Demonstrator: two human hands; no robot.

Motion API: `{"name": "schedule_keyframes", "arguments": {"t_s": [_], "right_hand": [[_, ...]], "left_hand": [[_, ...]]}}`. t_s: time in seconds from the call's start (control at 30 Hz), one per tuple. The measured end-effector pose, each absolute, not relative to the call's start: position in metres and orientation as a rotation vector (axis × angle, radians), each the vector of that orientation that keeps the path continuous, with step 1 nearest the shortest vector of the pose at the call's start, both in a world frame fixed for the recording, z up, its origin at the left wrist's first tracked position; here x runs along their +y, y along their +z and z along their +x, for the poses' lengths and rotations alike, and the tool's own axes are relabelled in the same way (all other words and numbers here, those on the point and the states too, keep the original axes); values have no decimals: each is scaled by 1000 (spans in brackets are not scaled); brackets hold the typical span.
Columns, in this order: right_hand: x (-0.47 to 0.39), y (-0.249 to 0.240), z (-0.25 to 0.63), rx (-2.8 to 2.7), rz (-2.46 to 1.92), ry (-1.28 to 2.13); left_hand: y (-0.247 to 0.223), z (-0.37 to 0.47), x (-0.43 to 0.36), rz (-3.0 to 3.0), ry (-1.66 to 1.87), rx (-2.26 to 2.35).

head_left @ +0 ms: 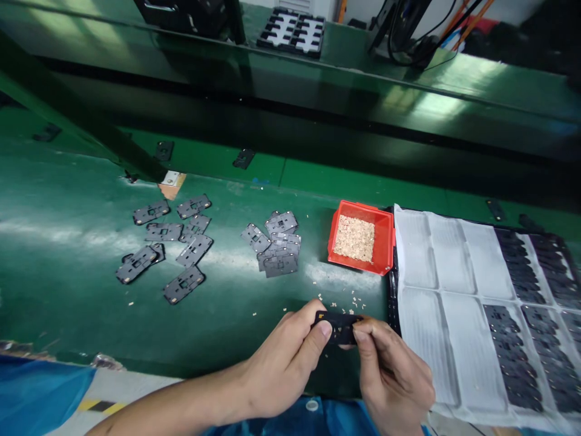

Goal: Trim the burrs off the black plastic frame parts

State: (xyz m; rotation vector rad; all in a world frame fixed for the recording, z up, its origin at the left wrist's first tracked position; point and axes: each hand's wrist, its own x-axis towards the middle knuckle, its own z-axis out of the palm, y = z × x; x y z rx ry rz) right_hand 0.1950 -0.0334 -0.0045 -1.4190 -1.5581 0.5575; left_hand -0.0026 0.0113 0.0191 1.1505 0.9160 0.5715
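A flat black plastic part with small cutouts and a gold-coloured spot is held over the near edge of the green bench. My left hand grips its left end, thumb on top. At its right end, the thumb and fingers of my right hand pinch the edge; whether a tiny piece is also between them is hidden. Beyond my hands stands a red bin filled with small pale pieces. A few such pieces lie scattered on the bench between bin and hands.
Similar black parts lie in a middle pile and a looser left group. On the right, a white compartment tray holds rows of black parts. A green conveyor carrying a few parts runs behind, with a green post at left.
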Motion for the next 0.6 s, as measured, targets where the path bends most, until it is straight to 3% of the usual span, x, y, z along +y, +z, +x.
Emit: {"name": "schedule_keyframes", "arguments": {"t_s": [0.23,0.6], "right_hand": [[-42,10,217,-1557,-1491,1099],[-19,11,181,-1323,-1469,1190]], "left_hand": [[12,-9,11,1136,608,1018],[16,-5,17,1290,722,971]]}}
